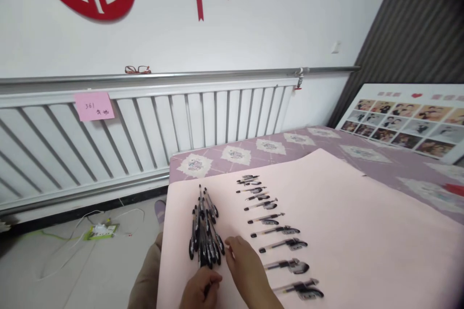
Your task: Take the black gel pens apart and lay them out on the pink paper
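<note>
A pile of black-capped pens [207, 234] lies on the pink sheet [348, 231], mostly lengthwise and overlapping. At the near end of the pile is my left hand [200, 288], its fingers curled in; a dark spot shows between them, and I cannot make out what they hold. My right hand [243, 261] rests just right of the pile, fingers slightly bent and apart, with nothing visible in them. Further right runs a column of pens in small groups, each pen [282, 245] lying crosswise with a loose black cap or clip piece beside it.
The pink sheet covers a table with a purple patterned cloth [270, 146]. Behind stands a white radiator [213, 116] with a pink note [94, 106]; glasses [137, 69] sit on the pipe above. A photo board [406, 120] leans at the right. A power strip [103, 231] lies on the floor.
</note>
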`<state>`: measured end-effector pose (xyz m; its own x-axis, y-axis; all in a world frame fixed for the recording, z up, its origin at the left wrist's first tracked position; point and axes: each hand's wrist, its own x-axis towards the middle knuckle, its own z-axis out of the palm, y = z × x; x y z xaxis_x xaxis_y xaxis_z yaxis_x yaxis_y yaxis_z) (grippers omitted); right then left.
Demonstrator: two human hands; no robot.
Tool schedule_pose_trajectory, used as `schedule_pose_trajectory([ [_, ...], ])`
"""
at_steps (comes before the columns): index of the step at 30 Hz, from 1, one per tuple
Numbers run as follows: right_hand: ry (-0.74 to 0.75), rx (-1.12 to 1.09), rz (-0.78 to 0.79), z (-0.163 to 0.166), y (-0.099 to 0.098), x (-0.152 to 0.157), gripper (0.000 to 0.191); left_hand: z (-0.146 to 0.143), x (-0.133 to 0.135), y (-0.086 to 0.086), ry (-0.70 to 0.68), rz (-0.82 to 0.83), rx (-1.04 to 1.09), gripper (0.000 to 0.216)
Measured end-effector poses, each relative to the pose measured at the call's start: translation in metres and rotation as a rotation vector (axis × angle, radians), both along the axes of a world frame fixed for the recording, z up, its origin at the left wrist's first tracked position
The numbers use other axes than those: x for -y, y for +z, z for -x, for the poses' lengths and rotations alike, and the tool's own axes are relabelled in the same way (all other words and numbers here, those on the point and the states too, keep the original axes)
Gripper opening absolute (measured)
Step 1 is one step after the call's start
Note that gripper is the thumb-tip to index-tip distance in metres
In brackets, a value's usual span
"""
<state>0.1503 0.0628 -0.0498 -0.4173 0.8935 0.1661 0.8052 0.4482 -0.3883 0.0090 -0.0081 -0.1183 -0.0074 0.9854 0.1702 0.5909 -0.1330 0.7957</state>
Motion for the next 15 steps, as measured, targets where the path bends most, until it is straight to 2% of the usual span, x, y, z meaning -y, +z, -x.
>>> schedule_pose_trajectory([
  [7, -0.028, 0.128, 0.032, 0.044, -0.010, -0.035, 0.018, 0.002, 0.000, -0.006, 0.002, -0.037, 0.072, 0.023],
  [15, -0.081, 0.205, 0.089, 0.050, -0.006, -0.034, 0.018, -0.003, 0.000, -0.003, 0.112, -0.059, 0.154, 0.020],
])
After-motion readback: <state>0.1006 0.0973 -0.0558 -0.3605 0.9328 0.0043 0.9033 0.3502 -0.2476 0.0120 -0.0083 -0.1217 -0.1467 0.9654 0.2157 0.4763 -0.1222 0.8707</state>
